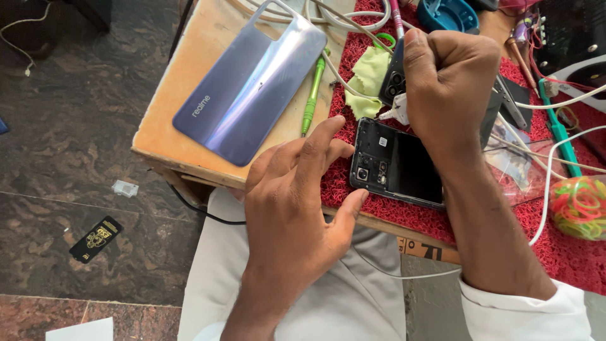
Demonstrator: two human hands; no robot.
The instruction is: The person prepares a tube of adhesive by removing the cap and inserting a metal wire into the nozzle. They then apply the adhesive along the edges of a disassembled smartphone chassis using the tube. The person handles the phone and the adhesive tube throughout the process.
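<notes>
We are steadying the opened phone (398, 165) with our spread left hand (297, 208), while our clenched right hand (451, 82) is gripping a dark part (392, 76) just above it.

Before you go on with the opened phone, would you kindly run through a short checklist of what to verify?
1. Opened phone lies flat on the red mat: ok.
2. Left hand steadies the phone's edge with fingertips: ok.
3. Right hand has a closed grip on a small dark part: ok; what the part is, cannot tell.
4. Back cover set aside on the wooden board: ok.
5. White cables cross the mat near the phone: not ok.
</notes>
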